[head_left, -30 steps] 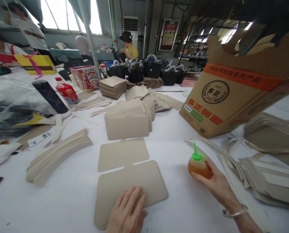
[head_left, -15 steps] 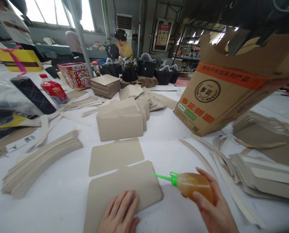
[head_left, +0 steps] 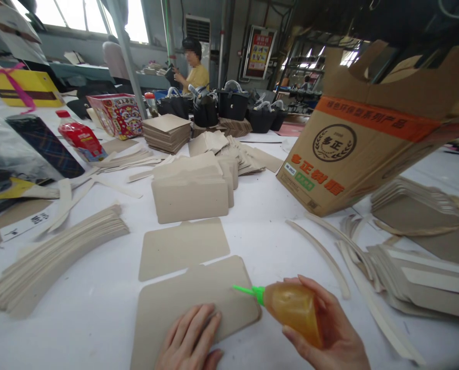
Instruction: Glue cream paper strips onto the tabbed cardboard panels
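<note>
My right hand (head_left: 329,329) is wrapped round a squeeze bottle (head_left: 291,308) of amber liquid. The bottle's green nozzle points left, its tip over the right part of a large grey-beige board (head_left: 171,303). My left hand (head_left: 191,336) lies on that board with its fingers stretched out, near the bottom edge of the view. Just beyond it, a smaller board (head_left: 185,246) lies flat on the white table (head_left: 260,231). Behind that leans a stack of similar boards (head_left: 191,200).
On the left are a curved pile of strips (head_left: 60,257), a red bottle (head_left: 81,136) and a dark plaid case (head_left: 44,146). A tall carton (head_left: 329,154) and more board pieces (head_left: 425,277) are on the right. Black bags (head_left: 231,105) and a person (head_left: 196,72) are farther back.
The squeeze bottle has moved left with my right hand, bringing its nozzle tip farther over the large board. My left hand has stayed almost in place. The distant person's head has risen.
</note>
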Motion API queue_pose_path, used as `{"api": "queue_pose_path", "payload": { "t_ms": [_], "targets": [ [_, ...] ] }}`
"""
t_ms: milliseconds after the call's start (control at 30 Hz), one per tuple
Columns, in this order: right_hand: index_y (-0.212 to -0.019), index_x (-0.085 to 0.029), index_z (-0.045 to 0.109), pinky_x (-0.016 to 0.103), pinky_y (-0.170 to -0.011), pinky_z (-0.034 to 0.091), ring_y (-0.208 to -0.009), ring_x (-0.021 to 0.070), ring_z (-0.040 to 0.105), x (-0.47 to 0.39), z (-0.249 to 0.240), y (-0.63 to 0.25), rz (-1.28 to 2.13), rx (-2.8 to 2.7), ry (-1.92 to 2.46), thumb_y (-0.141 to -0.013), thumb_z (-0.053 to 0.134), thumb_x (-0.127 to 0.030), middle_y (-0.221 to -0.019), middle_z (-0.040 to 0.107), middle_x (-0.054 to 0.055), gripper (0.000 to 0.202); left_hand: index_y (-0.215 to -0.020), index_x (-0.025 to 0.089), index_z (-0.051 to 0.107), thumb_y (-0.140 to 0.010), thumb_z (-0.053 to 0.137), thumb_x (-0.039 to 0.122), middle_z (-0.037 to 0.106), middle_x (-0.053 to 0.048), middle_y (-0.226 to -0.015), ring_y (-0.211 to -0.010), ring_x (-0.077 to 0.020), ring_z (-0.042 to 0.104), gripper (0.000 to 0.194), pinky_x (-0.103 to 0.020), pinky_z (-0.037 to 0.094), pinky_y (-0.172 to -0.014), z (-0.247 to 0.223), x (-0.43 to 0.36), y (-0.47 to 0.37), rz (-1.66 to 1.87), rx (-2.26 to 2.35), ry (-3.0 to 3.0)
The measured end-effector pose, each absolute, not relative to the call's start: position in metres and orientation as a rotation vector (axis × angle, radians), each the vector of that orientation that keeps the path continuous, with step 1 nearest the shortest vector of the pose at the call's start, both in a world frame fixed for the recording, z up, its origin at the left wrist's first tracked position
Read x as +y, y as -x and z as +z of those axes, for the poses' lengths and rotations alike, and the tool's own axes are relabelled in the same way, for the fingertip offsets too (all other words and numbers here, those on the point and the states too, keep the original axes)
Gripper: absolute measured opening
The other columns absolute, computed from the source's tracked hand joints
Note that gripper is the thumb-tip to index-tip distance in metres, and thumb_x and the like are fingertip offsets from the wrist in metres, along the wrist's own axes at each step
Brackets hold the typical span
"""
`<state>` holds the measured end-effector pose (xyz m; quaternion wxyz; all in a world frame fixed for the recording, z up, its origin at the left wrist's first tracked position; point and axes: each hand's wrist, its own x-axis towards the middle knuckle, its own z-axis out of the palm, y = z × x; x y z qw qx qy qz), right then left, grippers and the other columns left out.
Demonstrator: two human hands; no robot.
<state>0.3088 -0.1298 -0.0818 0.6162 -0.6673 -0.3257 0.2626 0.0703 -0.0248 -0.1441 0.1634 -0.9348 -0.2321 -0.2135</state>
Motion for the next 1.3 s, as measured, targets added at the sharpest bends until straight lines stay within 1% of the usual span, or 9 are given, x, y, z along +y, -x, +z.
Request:
{"api": "queue_pose_path", "payload": {
  "t_ms": [100, 200, 333, 467, 567, 667, 767, 900, 1300],
  "targets": [
    [-0.121, -0.029, 0.053, 0.021, -0.088, 0.052, -0.108, 0.0227, 0.061, -0.130, -0.085, -0.307, 0.567, -0.784, 1.554, -0.066, 0.080, -0.032, -0.120, 0.061, 0.006, 0.061, -0.119, 0.029, 0.060, -0.084, 0.054, 0.044, 0.066, 0.006, -0.118, -0.101, -0.0156, 0.062, 0.039, -0.027, 0.051, -0.079, -0.146, -0.025, -0.069, -0.595, -0.667, 2.674],
    [-0.122, -0.029, 0.053, 0.019, -0.087, 0.052, -0.106, 0.0215, 0.062, -0.130, -0.084, -0.305, 0.561, -0.761, 1.568, -0.067, 0.079, -0.032, -0.119, 0.061, 0.005, 0.061, -0.117, 0.029, 0.061, -0.086, 0.050, 0.042, 0.066, 0.006, -0.116, -0.099, -0.0150, 0.063, 0.035, -0.027, 0.051, -0.077, -0.145, -0.024, -0.070, -0.601, -0.674, 2.667],
    [-0.120, -0.027, 0.056, 0.020, -0.088, 0.052, -0.109, 0.0232, 0.060, -0.129, -0.083, -0.304, 0.505, -0.813, 1.587, -0.068, 0.079, -0.032, -0.121, 0.061, 0.006, 0.057, -0.110, 0.028, 0.065, -0.090, 0.042, 0.041, 0.070, 0.006, -0.108, -0.093, -0.0134, 0.065, 0.033, -0.026, 0.052, -0.071, -0.145, -0.021, -0.072, -0.683, -0.635, 2.642],
    [-0.121, -0.027, 0.055, 0.020, -0.090, 0.051, -0.110, 0.0226, 0.059, -0.128, -0.082, -0.308, 0.438, -1.018, 1.592, -0.070, 0.076, -0.027, -0.122, 0.059, 0.005, 0.055, -0.113, 0.028, 0.063, -0.088, 0.045, 0.041, 0.068, 0.006, -0.112, -0.096, -0.0141, 0.064, 0.034, -0.027, 0.052, -0.073, -0.145, -0.022, -0.072, -0.650, -0.664, 2.663],
    [-0.125, -0.028, 0.051, 0.023, -0.094, 0.049, -0.111, 0.0230, 0.059, -0.128, -0.082, -0.314, 0.367, -1.247, 1.591, -0.071, 0.075, -0.021, -0.124, 0.057, 0.006, 0.060, -0.117, 0.029, 0.061, -0.086, 0.049, 0.043, 0.067, 0.006, -0.114, -0.099, -0.0148, 0.064, 0.036, -0.027, 0.051, -0.076, -0.147, -0.023, -0.070, -0.627, -0.670, 2.685],
    [-0.129, -0.027, 0.047, 0.029, -0.098, 0.048, -0.113, 0.0248, 0.057, -0.127, -0.083, -0.317, 0.308, -1.391, 1.584, -0.073, 0.074, -0.020, -0.126, 0.055, 0.007, 0.062, -0.119, 0.029, 0.060, -0.086, 0.050, 0.043, 0.067, 0.006, -0.115, -0.100, -0.0147, 0.063, 0.037, -0.026, 0.050, -0.077, -0.149, -0.024, -0.068, -0.625, -0.676, 2.693],
    [-0.128, -0.027, 0.047, 0.032, -0.098, 0.048, -0.112, 0.0260, 0.058, -0.126, -0.082, -0.317, 0.274, -1.445, 1.584, -0.073, 0.073, -0.019, -0.126, 0.056, 0.007, 0.061, -0.118, 0.029, 0.060, -0.087, 0.049, 0.042, 0.067, 0.005, -0.115, -0.100, -0.0146, 0.062, 0.035, -0.026, 0.049, -0.078, -0.149, -0.024, -0.068, -0.638, -0.681, 2.697],
    [-0.127, -0.030, 0.048, 0.036, -0.099, 0.048, -0.110, 0.0272, 0.059, -0.123, -0.081, -0.314, 0.293, -1.422, 1.598, -0.073, 0.073, -0.018, -0.125, 0.057, 0.006, 0.061, -0.117, 0.028, 0.061, -0.086, 0.050, 0.042, 0.067, 0.005, -0.114, -0.100, -0.0147, 0.062, 0.035, -0.026, 0.049, -0.078, -0.148, -0.023, -0.069, -0.639, -0.679, 2.705],
    [-0.124, -0.031, 0.051, 0.035, -0.097, 0.049, -0.109, 0.0268, 0.060, -0.120, -0.077, -0.310, 0.323, -1.369, 1.572, -0.070, 0.072, -0.014, -0.123, 0.058, 0.004, 0.061, -0.118, 0.029, 0.060, -0.084, 0.054, 0.043, 0.067, 0.006, -0.116, -0.100, -0.0148, 0.063, 0.037, -0.027, 0.050, -0.078, -0.149, -0.023, -0.069, -0.597, -0.678, 2.708]
  ]
}}
